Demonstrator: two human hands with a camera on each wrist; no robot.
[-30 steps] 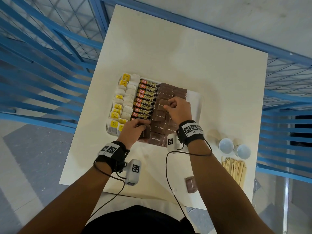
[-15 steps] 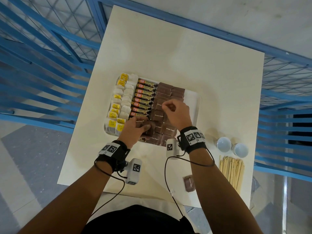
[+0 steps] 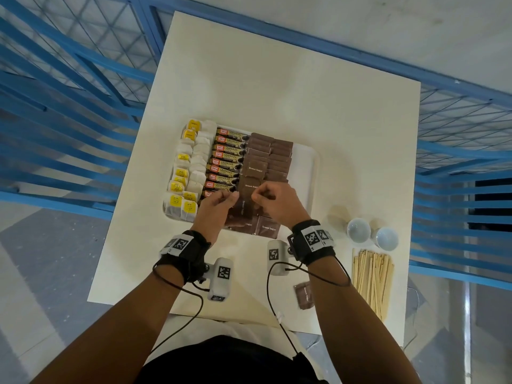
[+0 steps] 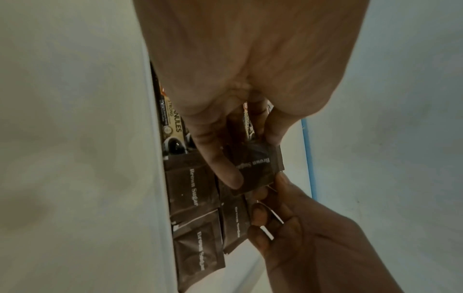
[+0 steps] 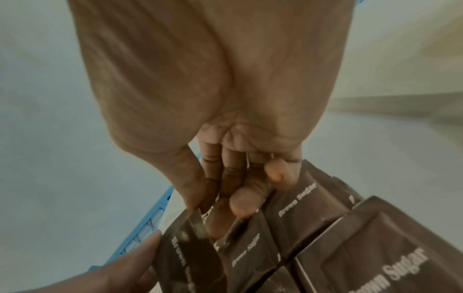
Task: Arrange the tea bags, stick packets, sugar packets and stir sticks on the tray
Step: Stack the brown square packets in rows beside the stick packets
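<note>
A white tray [image 3: 310, 173] holds tea bags [image 3: 182, 173] on the left, stick packets [image 3: 225, 156] in the middle and brown sugar packets [image 3: 277, 156] on the right. Both hands meet over the tray's near end. My left hand [image 3: 231, 199] pinches one brown sugar packet [image 3: 243, 210] between thumb and fingers, seen close in the left wrist view [image 4: 253, 168]. My right hand [image 3: 256, 196] pinches the same packet's [image 5: 185, 253] top corner. Stir sticks [image 3: 372, 278] lie in a bundle on the table at the right, off the tray.
One loose brown sugar packet [image 3: 304, 295] lies on the table near the front edge. Two white cups [image 3: 358, 230] stand right of the tray, just beyond the stir sticks. Blue railings surround the table. A bare strip runs along the tray's right side.
My right hand has drawn back from the middle of the sugar rows to the tray's near end, where it now meets my left hand on one packet.
</note>
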